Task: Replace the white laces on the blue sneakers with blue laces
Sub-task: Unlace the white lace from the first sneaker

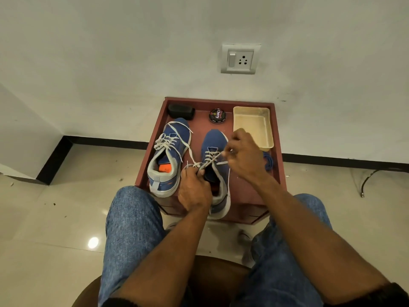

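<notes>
Two denim-clad knees were noted nearest the camera, with both forearms reaching forward over them to a low red bench (250, 191) set against the wall. The left hand (194, 188) was found with its grip closed on the collar of the right-hand sneaker (218, 171) and on a strand of the white lace (210, 157), apparently so that the shoe was steadied against the pull. The right hand (242, 151) was seen pinching a run of the same lace beside the eyelets, its grip closed on that strand; unlacing was judged to be in hand and at an early stage, since most crossings were threaded. The left-hand sneaker (169, 156) was observed just beside it, fully laced in white, its ends loose. A coil of blue laces (268, 161) was recorded at the bench's right edge, near the working hand, presumably kept within reach for rethreading. Farther back, a cream tray (269, 129), a round polish tin (217, 115) and a black brush (181, 111) were noted near the wall, and a wall socket (240, 59) above them.
</notes>
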